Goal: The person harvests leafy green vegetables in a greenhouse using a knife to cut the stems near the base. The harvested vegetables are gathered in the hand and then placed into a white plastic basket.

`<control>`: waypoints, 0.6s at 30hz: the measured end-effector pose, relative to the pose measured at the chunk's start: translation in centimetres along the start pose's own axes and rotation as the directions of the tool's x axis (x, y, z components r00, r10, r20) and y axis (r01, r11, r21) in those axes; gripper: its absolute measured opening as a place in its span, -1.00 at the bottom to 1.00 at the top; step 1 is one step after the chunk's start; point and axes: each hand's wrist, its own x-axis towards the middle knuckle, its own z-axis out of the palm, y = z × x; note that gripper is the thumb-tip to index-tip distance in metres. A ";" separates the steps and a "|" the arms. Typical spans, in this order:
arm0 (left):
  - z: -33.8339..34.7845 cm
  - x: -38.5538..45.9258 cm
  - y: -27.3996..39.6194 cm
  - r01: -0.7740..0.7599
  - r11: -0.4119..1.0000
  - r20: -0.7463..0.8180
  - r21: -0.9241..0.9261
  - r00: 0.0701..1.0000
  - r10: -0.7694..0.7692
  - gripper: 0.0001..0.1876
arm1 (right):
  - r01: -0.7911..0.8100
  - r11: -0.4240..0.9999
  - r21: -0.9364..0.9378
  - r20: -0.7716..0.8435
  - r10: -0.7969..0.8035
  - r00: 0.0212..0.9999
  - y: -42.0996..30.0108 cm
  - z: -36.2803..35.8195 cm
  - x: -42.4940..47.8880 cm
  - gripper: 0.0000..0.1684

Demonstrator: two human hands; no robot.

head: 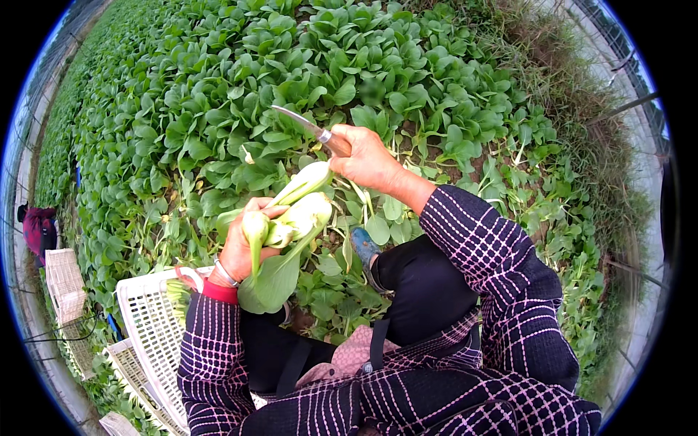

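Observation:
My left hand (240, 242) grips several heads of bok choy (297, 220), their pale stem bases pointing up and right and a broad leaf hanging below. My right hand (362, 158) is closed round the wooden handle of a small knife (305, 124); its curved metal blade points to the upper left. The fingers of that hand are at the tip of the uppermost bok choy base; whether they pinch it is hard to tell. Cut leaves and stalks lie on the soil beneath both hands.
A white plastic crate (155, 321) with greens inside stands beside my left forearm. More crates (66, 283) are at the far left, near a crouching person (38, 231). Dense bok choy plants (262, 60) grow ahead; a grassy strip (578, 103) borders them on the right.

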 end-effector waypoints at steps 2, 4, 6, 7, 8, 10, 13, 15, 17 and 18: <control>0.0 -0.9 0.3 -0.029 0.999 -0.084 -0.036 0.996 0.026 -0.28 | -0.054 0.995 -0.078 -0.169 0.040 0.985 -1.6 0.3 -0.4 -0.79; -0.2 -1.9 0.3 -0.037 0.999 -0.166 0.012 0.985 0.039 -0.28 | -0.094 0.995 0.016 -0.143 0.096 0.985 -2.2 0.6 -0.8 -0.79; -0.9 -3.1 0.4 -0.056 0.996 -0.231 0.075 0.970 0.072 -0.29 | -0.321 0.869 0.376 0.150 0.285 0.947 -4.0 1.5 -1.6 -0.76; -1.0 -3.5 0.5 -0.076 0.992 -0.250 0.103 0.963 0.100 -0.30 | -0.360 0.845 0.395 0.229 0.289 0.930 -4.7 2.0 -2.1 -0.75; -1.1 -3.8 0.5 -0.093 0.987 -0.268 0.133 0.955 0.126 -0.31 | -0.384 0.816 0.433 0.306 0.267 0.914 -5.6 2.3 -2.6 -0.75; -1.1 -4.2 0.7 -0.118 0.967 -0.294 0.224 0.938 0.183 -0.33 | -0.362 0.845 0.395 0.321 0.243 0.916 -5.3 3.5 -2.9 -0.73; -1.0 -4.9 1.4 -0.099 0.942 -0.303 0.320 0.932 0.200 -0.37 | -0.384 0.815 0.433 0.370 0.228 0.901 -5.6 3.6 -3.1 -0.71; -1.0 -5.3 1.4 -0.101 0.930 -0.305 0.354 0.928 0.216 -0.39 | -0.354 0.829 0.434 0.366 0.197 0.910 -5.7 3.8 -3.2 -0.65; -0.9 -5.3 2.2 -0.091 0.913 -0.295 0.397 0.930 0.221 -0.39 | -0.279 0.881 0.382 0.329 0.152 0.932 -5.8 4.1 -3.3 -0.62; -0.8 -5.2 2.6 -0.087 0.905 -0.289 0.417 0.931 0.223 -0.38 | -0.165 0.948 0.274 0.245 0.097 0.965 -5.4 4.3 -3.4 -0.62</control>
